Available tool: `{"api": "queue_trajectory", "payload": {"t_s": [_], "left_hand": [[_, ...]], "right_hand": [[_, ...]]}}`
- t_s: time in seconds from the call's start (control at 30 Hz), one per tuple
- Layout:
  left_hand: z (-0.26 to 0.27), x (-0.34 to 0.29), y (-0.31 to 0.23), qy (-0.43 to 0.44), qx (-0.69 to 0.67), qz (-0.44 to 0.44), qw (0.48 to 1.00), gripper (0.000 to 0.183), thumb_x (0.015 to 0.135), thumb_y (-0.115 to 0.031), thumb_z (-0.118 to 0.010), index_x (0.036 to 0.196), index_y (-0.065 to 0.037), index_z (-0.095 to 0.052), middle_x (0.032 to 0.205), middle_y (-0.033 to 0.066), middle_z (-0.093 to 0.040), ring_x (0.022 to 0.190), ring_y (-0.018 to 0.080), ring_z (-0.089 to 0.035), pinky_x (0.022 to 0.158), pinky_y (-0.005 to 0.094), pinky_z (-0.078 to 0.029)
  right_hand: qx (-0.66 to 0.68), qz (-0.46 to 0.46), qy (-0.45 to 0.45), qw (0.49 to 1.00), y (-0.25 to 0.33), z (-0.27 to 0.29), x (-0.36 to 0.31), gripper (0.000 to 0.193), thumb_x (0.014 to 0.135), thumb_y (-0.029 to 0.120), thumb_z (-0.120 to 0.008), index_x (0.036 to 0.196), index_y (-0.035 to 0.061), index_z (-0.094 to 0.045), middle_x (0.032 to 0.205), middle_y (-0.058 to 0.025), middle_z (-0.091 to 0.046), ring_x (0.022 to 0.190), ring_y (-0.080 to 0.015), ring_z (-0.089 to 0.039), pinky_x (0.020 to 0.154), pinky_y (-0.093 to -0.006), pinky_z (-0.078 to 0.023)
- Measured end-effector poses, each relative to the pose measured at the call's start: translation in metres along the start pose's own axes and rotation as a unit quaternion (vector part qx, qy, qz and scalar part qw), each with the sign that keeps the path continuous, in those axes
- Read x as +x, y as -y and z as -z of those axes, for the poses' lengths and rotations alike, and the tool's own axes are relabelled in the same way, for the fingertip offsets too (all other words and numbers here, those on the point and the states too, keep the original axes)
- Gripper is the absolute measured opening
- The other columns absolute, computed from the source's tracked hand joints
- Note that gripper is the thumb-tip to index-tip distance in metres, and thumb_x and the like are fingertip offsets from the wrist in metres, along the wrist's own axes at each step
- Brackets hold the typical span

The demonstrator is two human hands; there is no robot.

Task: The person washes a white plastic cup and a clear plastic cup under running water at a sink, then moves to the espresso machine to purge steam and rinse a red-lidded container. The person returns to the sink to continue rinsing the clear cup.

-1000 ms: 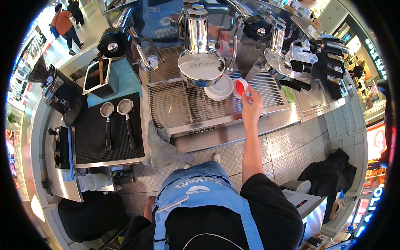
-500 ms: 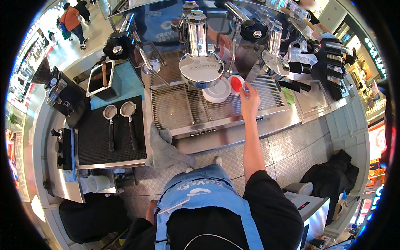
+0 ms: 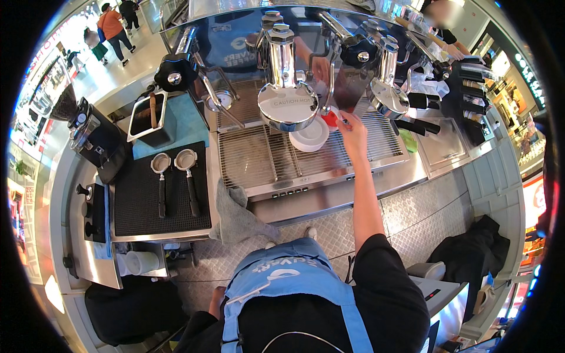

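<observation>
My right hand (image 3: 354, 136) is closed on a small cup (image 3: 331, 119), white outside and red within. The cup stays above the espresso machine's slotted drip tray (image 3: 247, 162), at the tip of a thin metal steam wand (image 3: 329, 94). Close to the cup's left, a small stack of white saucers (image 3: 309, 136) rests on the tray beneath the chrome group head (image 3: 287, 106). My left hand (image 3: 216, 299) hangs low beside the blue apron (image 3: 282, 273); only part of it shows and its fingers are hidden.
Two portafilters (image 3: 187, 160) lie on a black rubber mat (image 3: 138, 206) at the left, near a knock box (image 3: 152, 120) and a grinder (image 3: 97, 138). A grey cloth (image 3: 232, 209) drapes over the counter edge. Another person's hand (image 3: 453, 52) is behind the machine, far right.
My right hand has brought the cup against the steam wand's tip, and the cup's red inside shows less. The whole view has shifted slightly. People in the background walked a little.
</observation>
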State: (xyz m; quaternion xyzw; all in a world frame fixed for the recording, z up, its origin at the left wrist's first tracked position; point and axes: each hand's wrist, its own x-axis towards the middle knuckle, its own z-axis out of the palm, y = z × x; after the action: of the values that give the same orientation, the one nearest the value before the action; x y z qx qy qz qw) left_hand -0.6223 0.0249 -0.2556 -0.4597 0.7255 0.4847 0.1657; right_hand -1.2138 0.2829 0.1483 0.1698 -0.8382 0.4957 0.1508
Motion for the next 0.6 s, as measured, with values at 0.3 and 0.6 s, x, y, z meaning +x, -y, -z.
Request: {"api": "queue_trajectory", "payload": {"t_s": [0.3, 0.6], "left_hand": [[-0.002, 0.001, 0.0, -0.008, 0.152, -0.11, 0.982, 0.02, 0.076, -0.015, -0.055, 0.092, -0.004, -0.063, 0.092, 0.0161, -0.063, 0.087, 0.0283, -0.06, 0.074, 0.0347, -0.046], [-0.004, 0.004, 0.002, 0.001, 0.111, -0.096, 0.989, 0.02, 0.079, -0.017, -0.052, 0.09, -0.006, -0.065, 0.094, 0.016, -0.062, 0.087, 0.0294, -0.059, 0.074, 0.0347, -0.047]], "right_hand": [[-0.003, 0.007, 0.026, 1.0, -0.004, 0.005, -0.004, 0.028, 0.076, 0.011, -0.062, 0.102, 0.0009, -0.06, 0.087, -0.0091, -0.058, 0.065, -0.0159, -0.057, 0.062, -0.0272, -0.044], [-0.021, -0.02, 0.036, 0.999, 0.011, 0.01, -0.021, 0.029, 0.076, 0.014, -0.062, 0.103, 0.003, -0.06, 0.089, -0.0098, -0.059, 0.067, -0.0174, -0.06, 0.063, -0.029, -0.044]]}}
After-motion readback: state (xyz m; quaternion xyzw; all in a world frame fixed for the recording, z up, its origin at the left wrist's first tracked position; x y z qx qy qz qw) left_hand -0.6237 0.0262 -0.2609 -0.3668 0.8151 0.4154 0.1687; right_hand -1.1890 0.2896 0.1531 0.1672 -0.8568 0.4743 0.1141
